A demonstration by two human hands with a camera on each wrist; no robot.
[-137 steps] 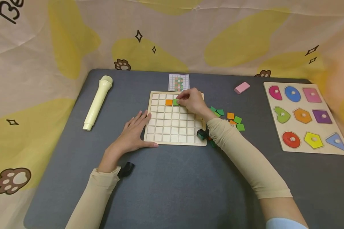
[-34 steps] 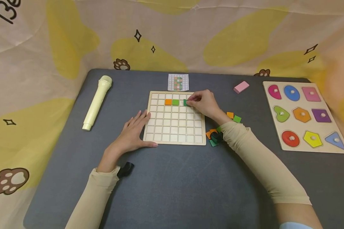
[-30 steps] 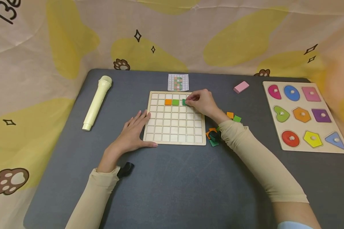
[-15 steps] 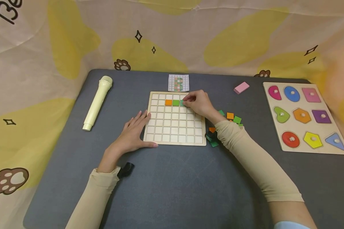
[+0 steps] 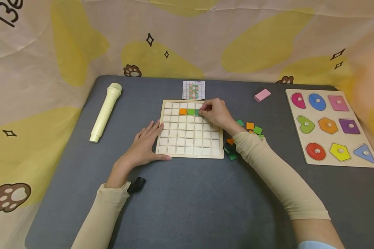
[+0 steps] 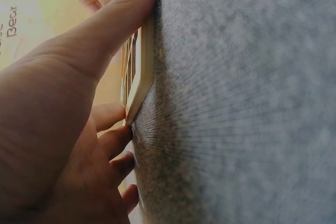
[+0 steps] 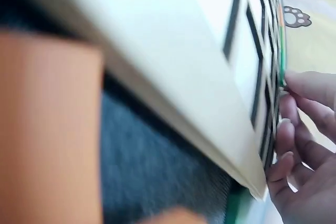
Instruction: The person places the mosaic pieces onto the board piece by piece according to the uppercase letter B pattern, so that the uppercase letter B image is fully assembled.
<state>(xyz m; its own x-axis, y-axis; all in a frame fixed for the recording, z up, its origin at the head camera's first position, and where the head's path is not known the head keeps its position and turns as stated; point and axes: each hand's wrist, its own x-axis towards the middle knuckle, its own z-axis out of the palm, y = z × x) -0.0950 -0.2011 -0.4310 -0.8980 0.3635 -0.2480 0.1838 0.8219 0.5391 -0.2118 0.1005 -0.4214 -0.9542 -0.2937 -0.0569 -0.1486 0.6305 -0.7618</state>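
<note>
A wooden grid board (image 5: pixel 185 133) lies on the dark table, its cells mostly white. In one upper row sit an orange square tile (image 5: pixel 183 111) and a light green square tile (image 5: pixel 190 112). Just right of these, my right hand (image 5: pixel 217 112) pinches a dark green tile (image 5: pixel 197 112) at its cell; the fingertips partly cover it. My left hand (image 5: pixel 144 143) rests at the board's left side, fingers extended along the edge and thumb at the near corner. The left wrist view shows the thumb and fingers of this hand (image 6: pixel 79 93) touching the board's rim (image 6: pixel 147 61).
A printed pattern card (image 5: pixel 194 90) lies behind the board. Several loose orange and green tiles (image 5: pixel 250 126) lie to its right, partly under the right forearm. A pink block (image 5: pixel 262 95) and a shape puzzle (image 5: pixel 333 128) are farther right; a cream toy microphone (image 5: pixel 106 112) lies left.
The light green tile was let go in its cell. My right hand then brought a dark green tile leftward to the cell beside it. My left hand has stayed put.
</note>
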